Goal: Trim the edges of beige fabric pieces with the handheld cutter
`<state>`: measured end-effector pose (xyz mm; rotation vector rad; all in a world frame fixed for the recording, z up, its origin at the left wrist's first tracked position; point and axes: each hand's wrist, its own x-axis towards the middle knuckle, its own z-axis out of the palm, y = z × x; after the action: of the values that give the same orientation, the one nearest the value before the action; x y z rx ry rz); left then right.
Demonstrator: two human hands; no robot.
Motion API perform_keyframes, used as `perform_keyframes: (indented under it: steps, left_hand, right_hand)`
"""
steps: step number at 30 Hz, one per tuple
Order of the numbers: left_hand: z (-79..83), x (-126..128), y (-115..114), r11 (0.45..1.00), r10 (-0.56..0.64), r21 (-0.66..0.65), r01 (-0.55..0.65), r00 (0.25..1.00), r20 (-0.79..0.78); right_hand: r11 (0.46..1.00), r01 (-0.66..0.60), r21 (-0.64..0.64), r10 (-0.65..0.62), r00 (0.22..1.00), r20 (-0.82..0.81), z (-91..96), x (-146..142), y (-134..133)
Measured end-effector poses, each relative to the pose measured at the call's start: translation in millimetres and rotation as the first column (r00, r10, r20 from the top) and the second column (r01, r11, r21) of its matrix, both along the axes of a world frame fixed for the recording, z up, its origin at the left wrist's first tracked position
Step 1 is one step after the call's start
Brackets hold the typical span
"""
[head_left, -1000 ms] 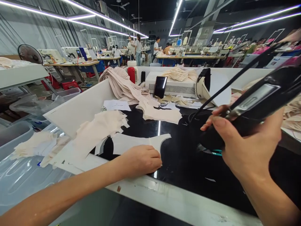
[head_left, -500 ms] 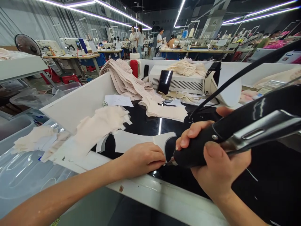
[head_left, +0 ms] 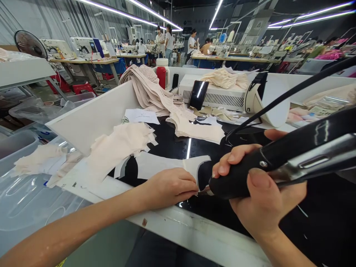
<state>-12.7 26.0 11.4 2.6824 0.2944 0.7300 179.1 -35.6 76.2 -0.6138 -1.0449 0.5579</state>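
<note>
Right hand clenched on black tool, rear cut off, tip obscured, left hand flat on fabric piece

Left hand on fabric, right hand gripping tool

The glossy black handheld tool with a silver metal strip matches the shiny black tabletop — both plain. The flat greyish-white cut fabric piece is unpatterned, the heaped cream fabric scraps too — the cylindrical plastic flask is red.

phone leaning on white box | red flask | fan far left
</note>
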Motion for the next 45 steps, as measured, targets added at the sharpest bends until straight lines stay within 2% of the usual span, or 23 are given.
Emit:
perform_keyframes:
  steps: [4,8,14,24,35,45]
  left_hand:
    - [-1.8,-4,1,0.982,-0.011,0.188,0.012,1.000,-0.004]
    - [1.5,-8,3,0.955,0.000,0.295,0.018,0.998,-0.061]
    - [8.5,-10,6,0.930,-0.037,0.363,0.065,0.996,-0.083]
    - [7.0,-8,4,0.889,0.023,0.454,0.061,0.984,-0.176]
    - [7.0,-11,5,0.852,0.010,0.520,0.060,0.991,-0.131]
    - [7.5,-10,8,0.919,-0.039,0.385,0.085,0.991,-0.127]
  right_hand:
    - [1.000,-0.009,0.014,0.009,1.000,0.023,-1.2,1,0]
    - [1.000,-0.011,0.017,0.011,0.999,0.033,-1.7,2,0]
    - [1.000,0.007,0.022,-0.008,1.000,0.022,-1.0,0,0]
    - [0.999,0.050,-0.019,-0.051,0.999,-0.011,0.2,-2,1]
    - [0.996,0.082,-0.042,-0.083,0.996,-0.032,0.3,-2,1]
    - [0.993,0.100,-0.060,-0.101,0.995,-0.008,1.6,-2,1]
